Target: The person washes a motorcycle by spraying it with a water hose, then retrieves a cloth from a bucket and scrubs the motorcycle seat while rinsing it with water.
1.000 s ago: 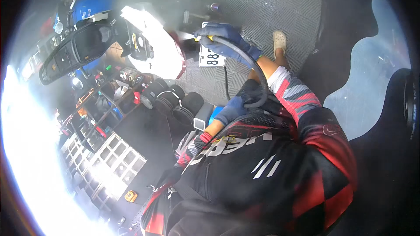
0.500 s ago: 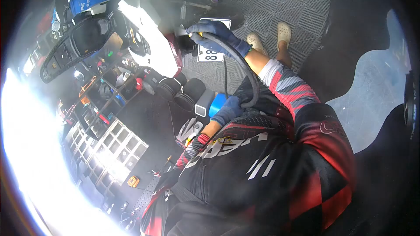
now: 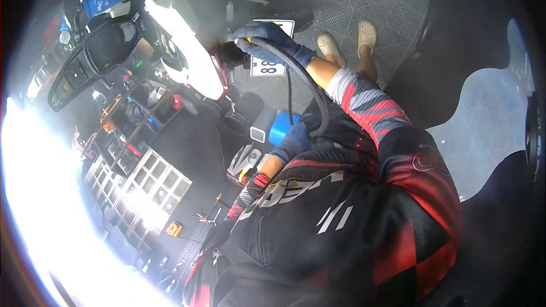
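Observation:
My gloved right hand is closed round the front end of a thick grey hose, with a bit of yellow showing at its tip. Whitish mist hangs round that tip, close to the tail of a motorcycle with a white side panel. Behind this hand is the licence plate, partly covered by it. The hose curves down to my gloved left hand, held low against my body and wrapped round the hose; its fingers are partly hidden. A blue cylinder is beside the left hand.
The motorcycle's black seat juts out at upper left. Dark round bins stand below the tail. Shelves of tools and a white grid rack are at left. Beige clogs on a person's feet rest on the patterned floor.
The whole view has shifted slightly. My right hand and the hose tip have moved a little left and up, still beside the motorcycle's tail. The left hand keeps its hold.

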The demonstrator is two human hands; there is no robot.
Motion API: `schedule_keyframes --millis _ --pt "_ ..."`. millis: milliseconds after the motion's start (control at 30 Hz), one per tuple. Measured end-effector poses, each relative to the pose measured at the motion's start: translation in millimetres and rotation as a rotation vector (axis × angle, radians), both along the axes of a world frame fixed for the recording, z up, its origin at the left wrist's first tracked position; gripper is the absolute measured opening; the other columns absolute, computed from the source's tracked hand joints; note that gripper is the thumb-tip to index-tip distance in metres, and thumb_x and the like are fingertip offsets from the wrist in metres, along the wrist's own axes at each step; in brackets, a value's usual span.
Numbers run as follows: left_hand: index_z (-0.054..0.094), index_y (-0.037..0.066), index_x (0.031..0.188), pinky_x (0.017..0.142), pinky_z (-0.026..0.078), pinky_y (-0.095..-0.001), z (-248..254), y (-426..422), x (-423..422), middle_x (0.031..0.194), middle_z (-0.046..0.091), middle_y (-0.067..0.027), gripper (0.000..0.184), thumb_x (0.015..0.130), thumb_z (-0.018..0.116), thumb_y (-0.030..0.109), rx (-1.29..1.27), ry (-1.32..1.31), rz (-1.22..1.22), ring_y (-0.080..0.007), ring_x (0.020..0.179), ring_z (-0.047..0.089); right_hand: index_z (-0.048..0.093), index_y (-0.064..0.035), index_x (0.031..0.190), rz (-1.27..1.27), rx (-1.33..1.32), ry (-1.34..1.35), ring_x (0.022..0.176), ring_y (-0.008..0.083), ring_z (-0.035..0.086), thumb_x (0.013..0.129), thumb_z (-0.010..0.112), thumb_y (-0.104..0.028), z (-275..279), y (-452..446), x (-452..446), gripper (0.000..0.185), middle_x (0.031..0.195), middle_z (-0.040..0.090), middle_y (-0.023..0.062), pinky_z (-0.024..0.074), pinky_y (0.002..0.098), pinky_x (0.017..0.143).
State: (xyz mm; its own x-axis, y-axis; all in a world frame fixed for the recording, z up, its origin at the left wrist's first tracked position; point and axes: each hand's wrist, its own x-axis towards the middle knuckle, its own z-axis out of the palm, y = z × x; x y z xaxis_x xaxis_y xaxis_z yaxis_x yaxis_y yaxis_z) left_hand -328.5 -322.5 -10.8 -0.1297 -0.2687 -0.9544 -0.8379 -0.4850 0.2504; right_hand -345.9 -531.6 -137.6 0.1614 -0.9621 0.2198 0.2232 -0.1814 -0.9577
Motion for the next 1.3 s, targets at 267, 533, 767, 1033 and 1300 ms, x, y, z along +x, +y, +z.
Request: schedule_keyframes --millis 267,533,767,1033,1300 --pt "0.063 0.01 0.122 0.102 0.043 -0.0425 -20 17 13 0.125 0.06 -0.0212 0.042 0.081 0.058 0.008 -0.108 0.051 -0.009 -0.0385 0.121 0.052 0.07 -0.0091 0.096 0.25 0.247 -0.297 0.073 0.0255 0.065 0.082 0.07 -0.013 2 -17 -7 0.014 0.078 0.064 0.0092 0.055 0.0348 0.068" --pt "0.068 0.011 0.112 0.082 0.052 -0.0436 -17 4 7 0.102 0.067 -0.0234 0.034 0.079 0.064 0.016 -0.174 0.008 -0.077 -0.0405 0.1 0.063 0.069 -0.0055 0.094 -0.071 -0.108 -0.049 0.079 0.0252 0.067 0.081 0.069 -0.008 40 -28 -34 0.013 0.084 0.067 0.0097 0.0551 0.033 0.072" --pt "0.069 0.009 0.107 0.079 0.052 -0.0441 -25 2 10 0.098 0.067 -0.024 0.031 0.077 0.067 0.017 -0.211 -0.014 -0.072 -0.0397 0.098 0.064 0.069 -0.0056 0.092 -0.071 -0.245 -0.083 0.078 0.0252 0.066 0.079 0.068 -0.006 83 -40 -51 0.013 0.081 0.065 0.01 0.0536 0.0338 0.069" --pt "0.069 0.007 0.107 0.084 0.051 -0.0407 -14 -14 0 0.101 0.07 -0.0196 0.028 0.08 0.069 0.017 -0.224 0.153 0.044 -0.0317 0.099 0.067 0.07 -0.0116 0.095 0.016 -0.328 0.205 0.068 0.0226 0.066 0.08 0.069 -0.017 134 -24 -42 0.016 0.082 0.062 0.0051 0.055 0.0344 0.06" --pt "0.065 0.005 0.108 0.084 0.049 -0.042 -119 36 26 0.104 0.065 -0.0213 0.027 0.082 0.065 0.014 -0.629 0.435 0.061 -0.0362 0.099 0.062 0.07 -0.0152 0.097 0.169 -0.365 0.602 0.068 0.0237 0.066 0.084 0.065 -0.025 182 -21 -13 0.018 0.082 0.059 0.0061 0.0549 0.0357 0.06"
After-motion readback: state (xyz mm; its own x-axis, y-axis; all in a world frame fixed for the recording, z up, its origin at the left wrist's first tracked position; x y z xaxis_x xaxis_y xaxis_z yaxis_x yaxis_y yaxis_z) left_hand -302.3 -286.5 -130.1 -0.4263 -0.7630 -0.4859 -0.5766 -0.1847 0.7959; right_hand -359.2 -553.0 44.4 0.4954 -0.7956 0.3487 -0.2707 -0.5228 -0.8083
